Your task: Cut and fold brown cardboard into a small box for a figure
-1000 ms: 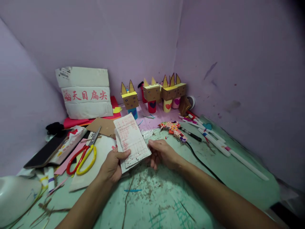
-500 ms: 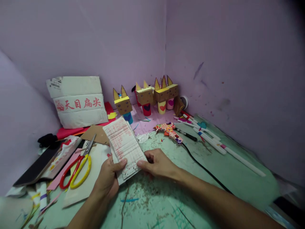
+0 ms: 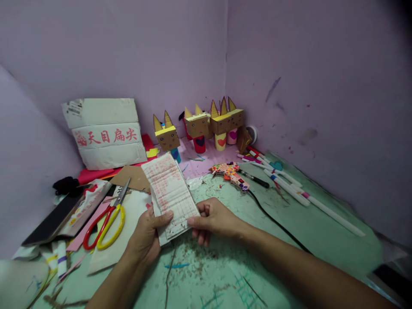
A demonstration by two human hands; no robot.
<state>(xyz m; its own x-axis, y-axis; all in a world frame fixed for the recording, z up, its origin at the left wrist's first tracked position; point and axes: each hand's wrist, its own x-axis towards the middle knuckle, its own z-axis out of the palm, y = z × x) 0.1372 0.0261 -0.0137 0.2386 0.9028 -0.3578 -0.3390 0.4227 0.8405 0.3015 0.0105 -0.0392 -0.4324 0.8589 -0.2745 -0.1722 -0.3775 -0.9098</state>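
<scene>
I hold a small pad of white paper sheets printed with red grid lines (image 3: 169, 193) over the green table (image 3: 289, 231). My left hand (image 3: 146, 238) grips its near left corner, thumb on top. My right hand (image 3: 210, 219) pinches the near right edge, thumb on the sheet and fingers curled beneath. The pad tilts away from me toward the far wall.
Red and yellow scissors (image 3: 104, 219) lie left of the pad on cardboard. A white box with red characters (image 3: 106, 133) leans at the back left. Several cardboard cat figures (image 3: 198, 126) stand in the corner. A patterned glue gun (image 3: 231, 174) with black cord and glue sticks (image 3: 289, 184) lie right.
My right hand has come from beside the pad onto its right edge and now pinches it. The left hand kept its hold; the view shifted slightly.
</scene>
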